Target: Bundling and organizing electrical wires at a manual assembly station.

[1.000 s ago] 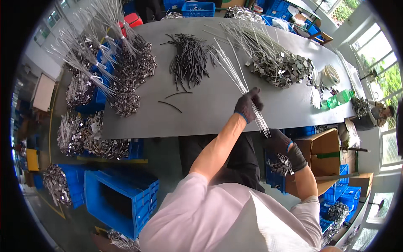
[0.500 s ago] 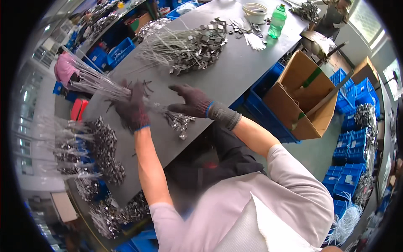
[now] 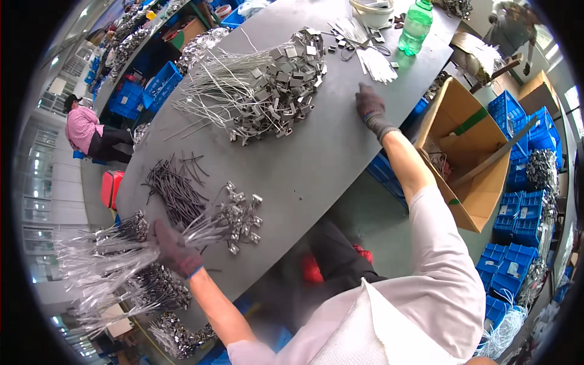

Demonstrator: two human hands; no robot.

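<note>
My left hand [image 3: 175,248], in a dark knit glove, is closed round a bundle of thin silvery strands [image 3: 115,261] at the table's left edge. The strands' loose ends fan out past the edge, and shiny metal clips [image 3: 240,219] sit at their other end on the tabletop. Beside that bundle lies a pile of thin dark strips [image 3: 176,194]. My right hand [image 3: 371,108], gloved too, stretches out over the far right of the table, nothing visible in it. Just beyond its fingertips are white strips [image 3: 377,64].
A big heap of wires with square metal pieces [image 3: 280,85] covers the table's middle. A green bottle [image 3: 416,27] and a white bucket [image 3: 372,13] stand at the back. An open cardboard box [image 3: 465,146] adjoins the right edge. A person [image 3: 88,131] stands far left.
My left hand has carried the strand bundle toward the left table edge, uncovering the dark strips. My right hand has moved away from the clips, to the far right near the white strips.
</note>
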